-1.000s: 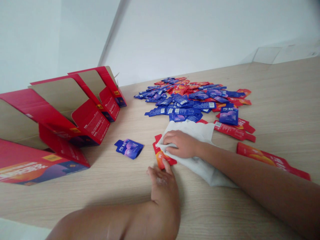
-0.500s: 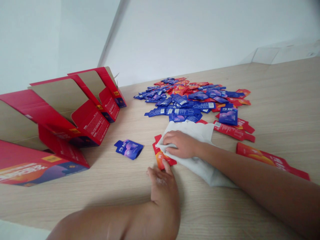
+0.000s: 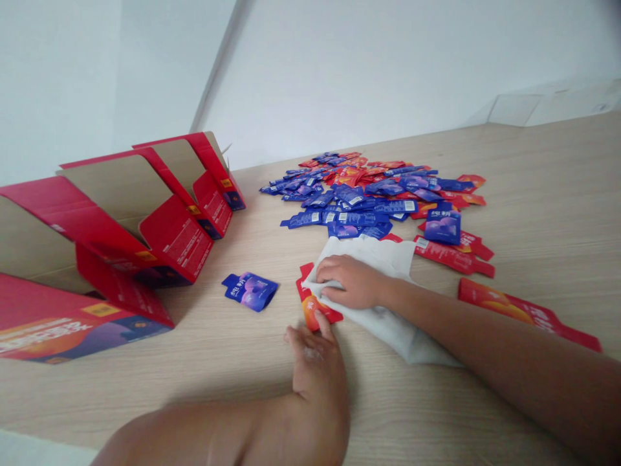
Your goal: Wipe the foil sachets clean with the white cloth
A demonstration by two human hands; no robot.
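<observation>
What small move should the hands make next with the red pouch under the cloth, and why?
Probably slide the white cloth toward the near end of the red pouch. The right hand presses the cloth on the pouch's far part, the left hand pins its near end with fingertips, and that part lies uncovered.

Matt white cloth (image 3: 388, 285), glossy foil sachets (image 3: 369, 191), printed cardboard boxes (image 3: 121, 220), pale wood-grain table (image 3: 533, 194)

bare left hand (image 3: 317, 364), right hand (image 3: 352, 283), forearms (image 3: 485, 336)
</observation>
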